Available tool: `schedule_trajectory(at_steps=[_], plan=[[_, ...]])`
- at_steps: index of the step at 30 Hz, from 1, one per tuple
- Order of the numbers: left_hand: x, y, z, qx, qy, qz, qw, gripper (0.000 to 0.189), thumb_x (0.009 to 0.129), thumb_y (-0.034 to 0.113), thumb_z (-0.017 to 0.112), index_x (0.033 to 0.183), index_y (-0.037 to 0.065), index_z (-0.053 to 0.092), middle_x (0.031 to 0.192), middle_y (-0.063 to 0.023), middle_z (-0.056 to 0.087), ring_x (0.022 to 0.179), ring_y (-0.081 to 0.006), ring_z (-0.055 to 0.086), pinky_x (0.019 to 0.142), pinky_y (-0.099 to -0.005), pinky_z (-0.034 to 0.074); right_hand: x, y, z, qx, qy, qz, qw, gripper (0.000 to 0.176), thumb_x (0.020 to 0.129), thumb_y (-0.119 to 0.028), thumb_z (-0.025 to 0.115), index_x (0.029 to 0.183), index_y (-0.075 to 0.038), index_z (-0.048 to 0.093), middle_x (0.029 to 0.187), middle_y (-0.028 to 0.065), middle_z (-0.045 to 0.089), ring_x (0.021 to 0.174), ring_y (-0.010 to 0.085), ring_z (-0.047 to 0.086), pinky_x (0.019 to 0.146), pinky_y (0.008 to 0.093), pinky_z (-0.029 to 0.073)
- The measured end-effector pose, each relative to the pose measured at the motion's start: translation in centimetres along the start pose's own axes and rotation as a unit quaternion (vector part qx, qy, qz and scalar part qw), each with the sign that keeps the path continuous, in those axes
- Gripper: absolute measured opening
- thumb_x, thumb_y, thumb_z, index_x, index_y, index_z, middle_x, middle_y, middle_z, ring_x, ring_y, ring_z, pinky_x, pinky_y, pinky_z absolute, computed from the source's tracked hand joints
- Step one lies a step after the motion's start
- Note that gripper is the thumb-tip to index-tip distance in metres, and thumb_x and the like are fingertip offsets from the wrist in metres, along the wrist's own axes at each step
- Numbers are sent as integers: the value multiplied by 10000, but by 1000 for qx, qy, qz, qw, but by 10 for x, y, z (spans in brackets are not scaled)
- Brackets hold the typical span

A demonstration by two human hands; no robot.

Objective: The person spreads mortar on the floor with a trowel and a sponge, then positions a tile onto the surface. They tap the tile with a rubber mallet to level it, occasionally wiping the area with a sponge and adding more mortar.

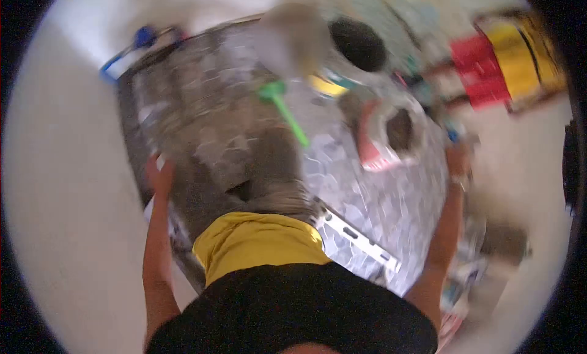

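While the left hand (160, 175) is well left of the open bag (372, 148), the nearer right hand (458, 161) is right of it, a small blue object (453, 136) by its fingers, axis unclear, both hands' grips too blurred to tell.

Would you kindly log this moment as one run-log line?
left hand: by white item, grip unclear; right hand: by blue item, grip unclear; also: green tool, open bag, white bar; view: blurred
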State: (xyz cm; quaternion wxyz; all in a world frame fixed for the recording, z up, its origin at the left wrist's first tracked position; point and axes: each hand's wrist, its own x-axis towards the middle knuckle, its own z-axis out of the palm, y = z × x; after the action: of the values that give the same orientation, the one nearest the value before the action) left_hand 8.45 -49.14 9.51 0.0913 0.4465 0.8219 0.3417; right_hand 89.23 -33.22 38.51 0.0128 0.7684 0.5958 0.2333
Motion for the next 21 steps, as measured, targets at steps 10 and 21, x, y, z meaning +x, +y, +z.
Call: schedule_trajectory(at_steps=[10, 21], plan=[[46, 27, 56, 182, -69, -47, 980, 466, 791, 352, 625, 1135, 41, 582, 1114, -210, 562, 1099, -363, 522, 917, -502, 419, 58, -275, -114, 220, 11, -254, 942, 286, 869, -173, 630, 1113, -25, 621, 1050, 188, 658, 1007, 358, 617, 878, 395, 472], [69, 12, 78, 119, -205, -46, 971, 386, 804, 293, 614, 1100, 46, 607, 1107, -200, 558, 1078, -381, 528, 910, -485, 439, -9, -739, -8, 475, -5, -505, 720, 329, 814, -269, 614, 1059, -49, 631, 986, 199, 634, 921, 384, 599, 813, 449, 472]])
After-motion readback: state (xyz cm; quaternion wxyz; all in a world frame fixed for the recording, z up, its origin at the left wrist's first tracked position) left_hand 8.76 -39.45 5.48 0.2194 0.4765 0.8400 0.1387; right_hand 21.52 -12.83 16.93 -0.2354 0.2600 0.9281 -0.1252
